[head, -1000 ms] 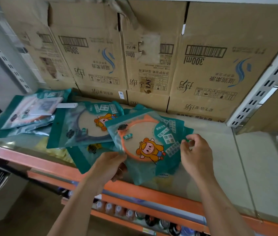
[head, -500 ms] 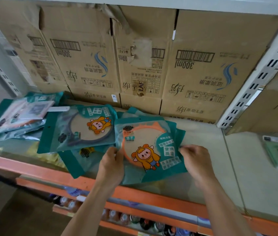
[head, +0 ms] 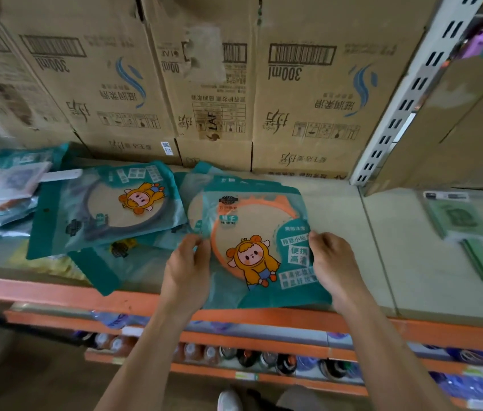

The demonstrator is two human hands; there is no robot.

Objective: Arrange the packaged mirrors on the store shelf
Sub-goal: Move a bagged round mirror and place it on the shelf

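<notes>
Left hand (head: 186, 269) and right hand (head: 332, 264) pinch sides of the mirror packet (head: 253, 221), header toward the cartons (head: 308, 99).

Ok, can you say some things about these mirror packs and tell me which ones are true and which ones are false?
1. The left hand and the right hand both hold the orange-rimmed mirror pack. True.
2. The pack lying just left of it has a mirror with a pink rim. False: the dark-rimmed mirror pack lies there, and its rim is dark grey.
3. Cardboard boxes stand behind the packs. True.
4. Toy cars are lined up below the packs. False: bottles are lined up down there.
</notes>
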